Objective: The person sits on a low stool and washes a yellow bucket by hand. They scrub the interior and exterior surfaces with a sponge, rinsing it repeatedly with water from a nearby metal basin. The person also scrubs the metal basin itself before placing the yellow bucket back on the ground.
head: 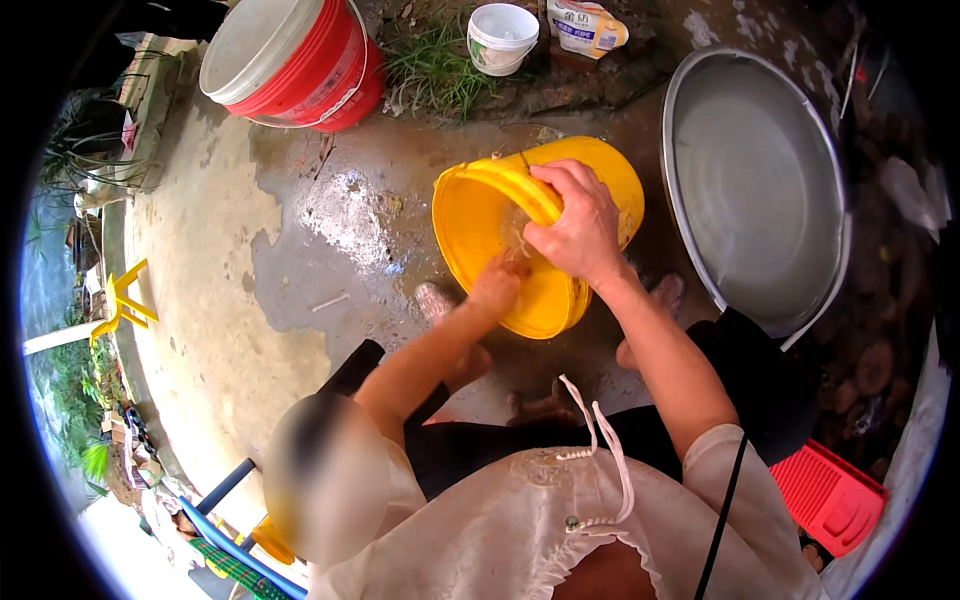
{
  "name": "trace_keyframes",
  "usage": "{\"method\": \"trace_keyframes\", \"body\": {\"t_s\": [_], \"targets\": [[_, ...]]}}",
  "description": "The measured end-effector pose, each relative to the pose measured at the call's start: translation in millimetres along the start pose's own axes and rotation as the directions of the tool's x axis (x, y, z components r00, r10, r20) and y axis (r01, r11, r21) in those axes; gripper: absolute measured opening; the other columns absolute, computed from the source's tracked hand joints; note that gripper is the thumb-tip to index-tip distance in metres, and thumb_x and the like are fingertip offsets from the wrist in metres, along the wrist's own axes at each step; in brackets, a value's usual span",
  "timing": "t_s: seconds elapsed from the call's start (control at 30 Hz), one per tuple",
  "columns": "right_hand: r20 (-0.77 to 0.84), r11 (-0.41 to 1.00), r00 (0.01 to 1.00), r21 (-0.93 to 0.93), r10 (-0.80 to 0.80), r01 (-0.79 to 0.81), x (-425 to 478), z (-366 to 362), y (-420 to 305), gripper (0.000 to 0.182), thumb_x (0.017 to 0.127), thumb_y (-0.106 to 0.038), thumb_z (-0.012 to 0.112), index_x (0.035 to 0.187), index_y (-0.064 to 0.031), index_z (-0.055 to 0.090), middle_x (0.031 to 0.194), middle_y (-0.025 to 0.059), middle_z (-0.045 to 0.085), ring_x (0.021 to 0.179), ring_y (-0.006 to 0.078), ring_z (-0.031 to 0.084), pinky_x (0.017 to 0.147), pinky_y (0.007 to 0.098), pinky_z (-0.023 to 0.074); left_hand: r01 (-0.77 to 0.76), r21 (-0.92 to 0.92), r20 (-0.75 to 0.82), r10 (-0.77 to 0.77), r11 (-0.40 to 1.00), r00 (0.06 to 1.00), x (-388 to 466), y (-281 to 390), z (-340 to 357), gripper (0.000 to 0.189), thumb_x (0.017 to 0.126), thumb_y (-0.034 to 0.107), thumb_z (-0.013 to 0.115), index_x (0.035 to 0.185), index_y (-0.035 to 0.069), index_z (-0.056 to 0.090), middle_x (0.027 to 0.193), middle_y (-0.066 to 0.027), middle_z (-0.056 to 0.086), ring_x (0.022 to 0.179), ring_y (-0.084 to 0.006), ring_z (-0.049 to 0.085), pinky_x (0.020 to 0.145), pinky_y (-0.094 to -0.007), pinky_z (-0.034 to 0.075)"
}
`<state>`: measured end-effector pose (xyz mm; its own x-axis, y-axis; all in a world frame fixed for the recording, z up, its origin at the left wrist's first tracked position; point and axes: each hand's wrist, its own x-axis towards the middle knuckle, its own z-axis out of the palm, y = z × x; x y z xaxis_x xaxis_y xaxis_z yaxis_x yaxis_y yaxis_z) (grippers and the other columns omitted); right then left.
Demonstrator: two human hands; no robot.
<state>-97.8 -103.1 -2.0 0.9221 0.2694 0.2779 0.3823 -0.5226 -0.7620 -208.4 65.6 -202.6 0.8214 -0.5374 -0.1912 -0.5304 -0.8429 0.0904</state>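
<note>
A yellow plastic bucket is tipped on its side over the wet concrete, its mouth turned toward me and to the left. My right hand grips its thick upper rim, thumb at the mouth and fingers over the outside. My left hand reaches into the mouth, close to the inner wall. Its fingertips are blurred, so whether they hold anything is unclear. A little murky water or residue shows deep inside the bucket.
A large metal basin holding water stands at the right. A red bucket, small white pail and detergent-style pouch are at the far side. A red plastic washboard lies lower right; a yellow stool stands left.
</note>
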Motion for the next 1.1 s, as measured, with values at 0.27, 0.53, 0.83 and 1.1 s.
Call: {"method": "trace_keyframes", "body": {"t_s": [0.27,0.53,0.83,1.1], "targets": [[-0.018,1.0,1.0,-0.027,-0.005,0.005,-3,9,-6,0.048,0.06,-0.011,0.067,0.107,-0.0022,0.064,0.108,0.01,0.063,0.102,0.0306,0.059,0.089,0.0391,0.0468,0.166,0.056,-0.195,-0.153,0.984,0.969,35,-48,-26,0.017,0.076,0.014,0.061,0.084,0.012,0.075,0.103,-0.0039,0.059,0.103,-0.0232,0.053,0.08,-0.0323,0.048],[0.017,0.999,1.0,-0.042,0.014,-0.013,10,5,-4,0.046,0.061,-0.012,0.068,0.106,-0.0033,0.065,0.107,0.0096,0.064,0.101,0.0305,0.06,0.089,0.0397,0.0468,0.052,0.056,-0.171,-0.042,0.997,0.984,20,-27,-9,0.015,0.074,0.014,0.062,0.081,0.007,0.074,0.107,-0.0068,0.058,0.105,-0.0258,0.054,0.084,-0.0346,0.053],[0.099,0.998,0.995,-0.056,-0.02,0.026,8,8,-12,0.047,0.061,-0.011,0.068,0.107,-0.0023,0.065,0.108,0.0126,0.063,0.102,0.0326,0.06,0.089,0.0394,0.0477,0.093,-0.01,-0.092,-0.093,0.996,0.991,22,-16,13,0.018,0.076,0.015,0.062,0.085,0.009,0.075,0.118,-0.0096,0.059,0.11,-0.0276,0.053,0.082,-0.0349,0.053],[0.093,0.998,0.995,-0.049,-0.042,0.046,12,10,-12,0.047,0.06,-0.012,0.068,0.106,-0.0022,0.065,0.106,0.0107,0.063,0.101,0.0315,0.06,0.09,0.0389,0.0473,0.431,-0.655,0.258,-0.353,0.621,0.899,53,22,11,0.033,0.085,0.012,0.058,0.117,0.011,0.064,0.127,-0.0125,0.055,0.123,-0.0295,0.049,0.083,-0.043,0.052]]}}
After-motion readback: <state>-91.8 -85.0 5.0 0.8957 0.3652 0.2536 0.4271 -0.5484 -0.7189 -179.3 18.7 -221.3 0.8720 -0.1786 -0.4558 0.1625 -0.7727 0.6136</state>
